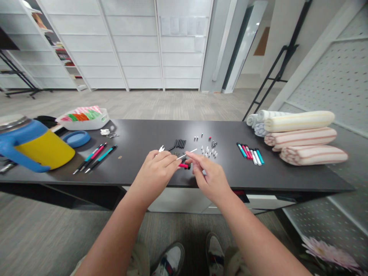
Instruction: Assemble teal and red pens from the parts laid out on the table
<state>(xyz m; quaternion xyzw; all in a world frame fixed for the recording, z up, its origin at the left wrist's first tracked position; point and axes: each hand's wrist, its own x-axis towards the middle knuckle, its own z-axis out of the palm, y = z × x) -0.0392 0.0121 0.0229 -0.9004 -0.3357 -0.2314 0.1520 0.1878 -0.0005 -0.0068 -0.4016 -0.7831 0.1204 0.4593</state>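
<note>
your left hand point(161, 168) curls over a red piece point(183, 166), while your right hand point(211, 176) puts its forefinger to a slim pale rod point(193, 151) between the two, probably to steady it above the tabletop point(149, 134). the pads are hidden, so i cannot tell what either grip pinches. black tubes point(179, 143) and small white parts point(206, 150) lie just beyond, grouped by kind, seemingly for easy reach; your right knuckles could nudge the white ones. coloured barrels point(250, 154) sit right, three pens point(93, 157) left. the jug point(47, 147) and rolled towels point(300, 138) flank everything.
</note>
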